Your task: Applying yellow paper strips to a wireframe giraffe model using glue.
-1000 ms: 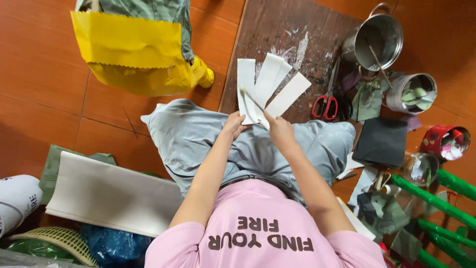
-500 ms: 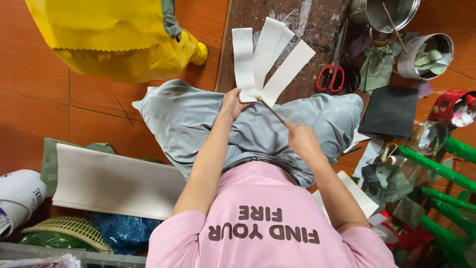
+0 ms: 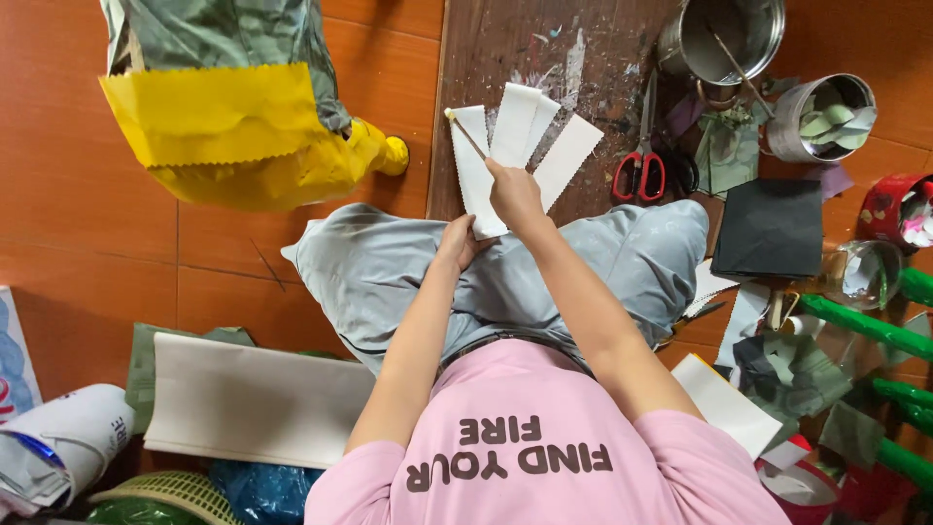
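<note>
I sit on the floor with grey trousers across my lap. My left hand pinches the near ends of several white paper strips, fanned out over a dark wooden board. My right hand rests on the strips and is shut on a thin stick. The stick slants up and left across the leftmost strip, its pale tip at that strip's far corner.
Red-handled scissors lie right of the strips. Behind them stand a metal pot and a tin of green pieces. A black sheet, green stems, a yellow bag and a white sheet surround me.
My right hand has come up from my lap to the strips and laid the stick across the leftmost one. My left hand still holds the strips' near ends.
</note>
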